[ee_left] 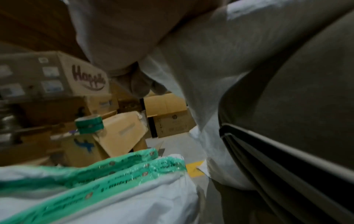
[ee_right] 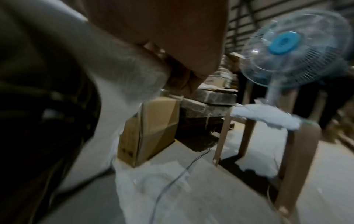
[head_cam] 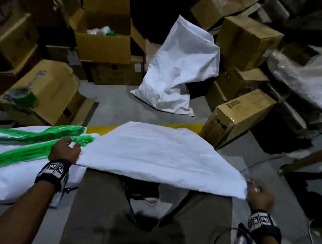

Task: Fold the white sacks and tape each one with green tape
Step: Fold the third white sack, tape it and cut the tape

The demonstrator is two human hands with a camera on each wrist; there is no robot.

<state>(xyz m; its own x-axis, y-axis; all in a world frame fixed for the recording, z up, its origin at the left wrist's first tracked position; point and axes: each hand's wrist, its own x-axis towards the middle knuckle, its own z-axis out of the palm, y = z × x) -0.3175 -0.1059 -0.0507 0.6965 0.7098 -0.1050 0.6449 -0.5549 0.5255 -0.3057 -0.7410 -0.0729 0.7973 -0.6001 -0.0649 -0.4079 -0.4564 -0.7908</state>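
You are holding white sack flat over your lap, above grey floor. Your left hand is pinching its left edge, fingers curled. Your right hand is gripping right corner. Green tape roll is sitting on cardboard box, far left.

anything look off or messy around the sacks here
A few things. A white sack slumps crumpled against the cardboard boxes ahead, unfolded. The green tape on the bundle at left runs wrinkled and uneven. The box carrying the tape roll sits tilted, flaps open. The sack stretched between both hands looks fine.
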